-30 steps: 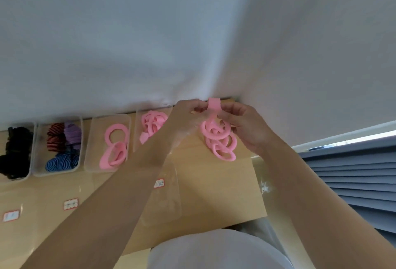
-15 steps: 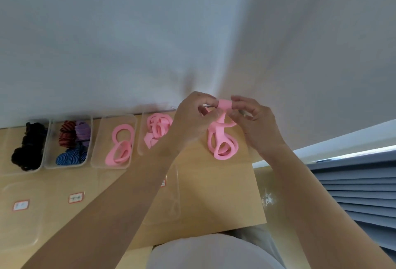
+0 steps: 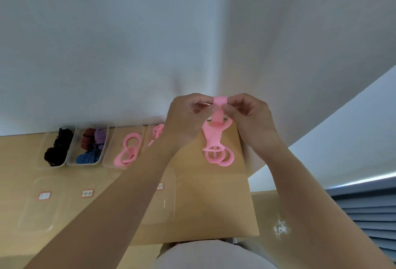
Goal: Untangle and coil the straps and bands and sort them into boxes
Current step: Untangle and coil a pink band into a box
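Note:
A tangled pink band (image 3: 216, 140) hangs in the air above the far right of the wooden table (image 3: 210, 204). My left hand (image 3: 188, 118) and my right hand (image 3: 248, 116) each pinch its top loop, thumbs and forefingers close together. Lower loops dangle below my hands. Along the far edge stand clear boxes: one with black bands (image 3: 56, 148), one with red, purple and blue bands (image 3: 91, 146), one with pink bands (image 3: 128, 150), and a fourth with pink bands (image 3: 157, 133) partly hidden behind my left wrist.
Clear lids or shallow boxes (image 3: 40, 204) lie on the near half of the table, with small red-framed labels (image 3: 87, 193) beside them. A white wall rises behind the table. Blue blinds (image 3: 368, 210) are at the right, past the table's edge.
Both hands have lifted the pink band higher off the table, and its loops now hang longer and looser below my fingers. The camera has tilted, shifting the boxes.

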Available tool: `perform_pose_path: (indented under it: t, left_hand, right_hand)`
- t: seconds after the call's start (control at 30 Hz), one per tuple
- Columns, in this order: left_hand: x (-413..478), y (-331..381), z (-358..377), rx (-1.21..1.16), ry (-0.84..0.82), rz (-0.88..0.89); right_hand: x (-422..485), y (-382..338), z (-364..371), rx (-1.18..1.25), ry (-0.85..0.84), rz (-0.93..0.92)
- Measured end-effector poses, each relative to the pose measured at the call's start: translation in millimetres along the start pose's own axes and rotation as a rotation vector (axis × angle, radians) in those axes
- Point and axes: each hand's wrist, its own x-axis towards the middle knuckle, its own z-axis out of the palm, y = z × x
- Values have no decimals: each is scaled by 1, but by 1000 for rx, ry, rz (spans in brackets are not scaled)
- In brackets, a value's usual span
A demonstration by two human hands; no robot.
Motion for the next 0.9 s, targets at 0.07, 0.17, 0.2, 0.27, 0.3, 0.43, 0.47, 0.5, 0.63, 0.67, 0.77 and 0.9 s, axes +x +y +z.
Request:
perform_pose_path:
  t: [0.07,0.17,0.2,0.27,0.3,0.43,0.47,0.5,0.63,0.67,0.77,0.9]
  left_hand:
    - [-6,16,-1,-9,25,-2]
    - [-13,37,-2,19,60,32]
    - [-16,44,-3,22,75,51]
    - [-22,57,-4,32,106,87]
    - [-25,63,-4,37,118,98]
    - [-32,81,-7,9,157,122]
    - [-33,85,-9,4,172,133]
    - [-34,88,-11,-3,184,145]
    - [-36,101,-17,-65,195,162]
    - [-37,104,-20,-82,201,160]
    - [-37,109,-28,-134,201,175]
    - [-37,114,-41,-147,183,201]
  right_hand:
    - [-1,-10,-7,11,-16,-28]
    - [-2,-24,-18,27,-79,-80]
    - [-1,-28,-21,35,-106,-99]
    - [-1,-37,-26,51,-162,-137]
    - [0,-42,-28,45,-182,-163]
    - [-1,-64,-29,-59,-238,-298]
    - [-2,-69,-29,-69,-244,-312]
    - [-3,-74,-29,-75,-245,-319]
    - [-6,-91,-28,-75,-255,-336]
    - [-7,-96,-27,-81,-254,-345]
    - [-11,-105,-23,-72,-253,-362]
    - [-15,-114,-14,-91,-243,-376]
